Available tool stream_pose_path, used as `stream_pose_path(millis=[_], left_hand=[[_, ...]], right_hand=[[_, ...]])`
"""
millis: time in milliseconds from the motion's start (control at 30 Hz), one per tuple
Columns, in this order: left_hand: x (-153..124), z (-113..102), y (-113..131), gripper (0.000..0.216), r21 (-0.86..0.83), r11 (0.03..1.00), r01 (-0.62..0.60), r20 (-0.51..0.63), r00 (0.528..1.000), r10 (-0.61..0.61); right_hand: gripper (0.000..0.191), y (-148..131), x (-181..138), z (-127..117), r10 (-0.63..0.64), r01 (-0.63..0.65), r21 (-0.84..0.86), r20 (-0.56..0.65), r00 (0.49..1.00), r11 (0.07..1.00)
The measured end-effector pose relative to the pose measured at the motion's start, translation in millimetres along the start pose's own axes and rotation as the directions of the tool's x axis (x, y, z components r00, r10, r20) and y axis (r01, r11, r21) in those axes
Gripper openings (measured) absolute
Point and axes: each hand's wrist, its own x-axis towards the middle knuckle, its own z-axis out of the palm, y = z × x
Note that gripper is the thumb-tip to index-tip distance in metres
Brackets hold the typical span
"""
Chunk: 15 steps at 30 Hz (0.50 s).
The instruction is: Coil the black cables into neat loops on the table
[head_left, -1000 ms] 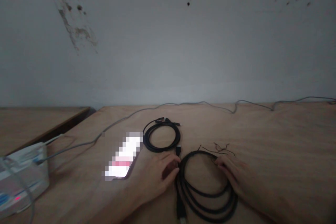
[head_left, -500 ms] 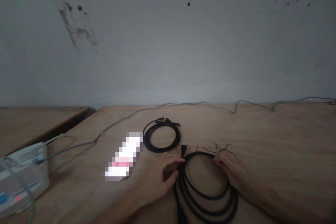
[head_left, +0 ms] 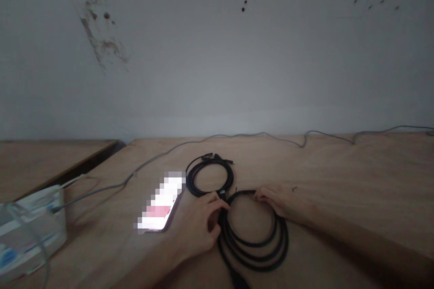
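A loosely coiled black cable [head_left: 266, 258] lies on the wooden table in front of me, with a plug [head_left: 223, 194] at its upper left. My left hand [head_left: 198, 223] curls its thumb and index finger onto the left side of the loops, just below that plug. At the coil's far edge, my right hand [head_left: 280, 203] has its fingers closed on the cable. A bit of thin dark tie [head_left: 294, 188] shows beyond the right hand; the rest of it is hidden. The cable's thicker other end [head_left: 239, 280] points toward me at the bottom edge.
A second, neatly wound black cable [head_left: 190, 186] lies just beyond my left hand. Left of it is a phone [head_left: 162, 205] with a lit, pixelated screen. A white power strip [head_left: 50, 221] stands at far left, and a thin grey cord [head_left: 149, 161] runs along the wall.
Both hands and the near coil have shifted left and away from me, closer to the second coil. The thin ties spread beside my right hand are now mostly hidden.
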Motion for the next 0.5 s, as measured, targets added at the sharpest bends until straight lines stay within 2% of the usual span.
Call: stream_pose_path(millis=[67, 167, 267, 333, 500], left_hand=[[-2, 1, 0, 0.054, 0.044, 0.999, 0.0, 0.015, 1.0, 0.0], [-3, 2, 0, 0.052, 0.085, 0.996, -0.01, 0.036, 0.999, 0.007], [-3, 2, 0, 0.049, 0.1, 0.994, -0.044, 0.047, 0.998, 0.04], [-3, 2, -1, 0.05, 0.1, 0.992, -0.083, 0.034, 0.996, 0.08], [-4, 2, 1, 0.039, 0.07, 0.983, -0.169, -0.016, 0.985, 0.171]], right_hand=[[0.026, -2, 7, -8, -0.01, 0.01, 0.015, 0.022, 1.0, 1.0], [0.025, -10, 9, -22, 0.018, -0.018, 0.036, -0.013, 1.0, 0.999], [0.026, -16, 0, -29, 0.131, -0.125, 0.085, -0.07, 0.989, 0.989], [0.024, -18, -10, -26, 0.194, -0.187, 0.064, -0.129, 0.973, 0.98], [0.031, -14, -32, -7, 0.146, -0.148, 0.009, -0.223, 0.964, 0.989]])
